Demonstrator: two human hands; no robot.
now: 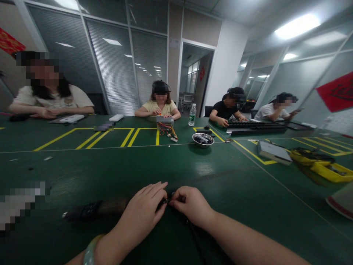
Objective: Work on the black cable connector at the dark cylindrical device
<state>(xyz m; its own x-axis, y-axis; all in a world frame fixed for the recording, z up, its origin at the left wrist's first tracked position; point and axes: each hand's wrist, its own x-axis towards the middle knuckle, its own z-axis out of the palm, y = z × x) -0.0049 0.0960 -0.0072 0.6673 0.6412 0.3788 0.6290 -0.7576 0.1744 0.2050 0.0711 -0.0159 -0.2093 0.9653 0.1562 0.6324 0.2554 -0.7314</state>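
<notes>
A long dark cylindrical object [111, 207] lies on the green table, with black wrapping near its left end and a small bright tip there. Over its right end rests my left hand [147, 206], thumb and fingers curved round it. My right hand [190, 202] is closed in a pinch just to the right, its fingertips on a tiny dark piece [166, 201] between the two hands. What that piece is cannot be made out. Below my right hand a thin dark strip or cable [195, 235] runs toward the near edge.
On the green table [132, 165] stand a metal bowl [203, 140] of dark parts and a bottle [192, 115]. Across sit several people, one beside a grey box with coloured wires [165, 121]. At right lie a silver box [274, 152] and a yellow tray [332, 172].
</notes>
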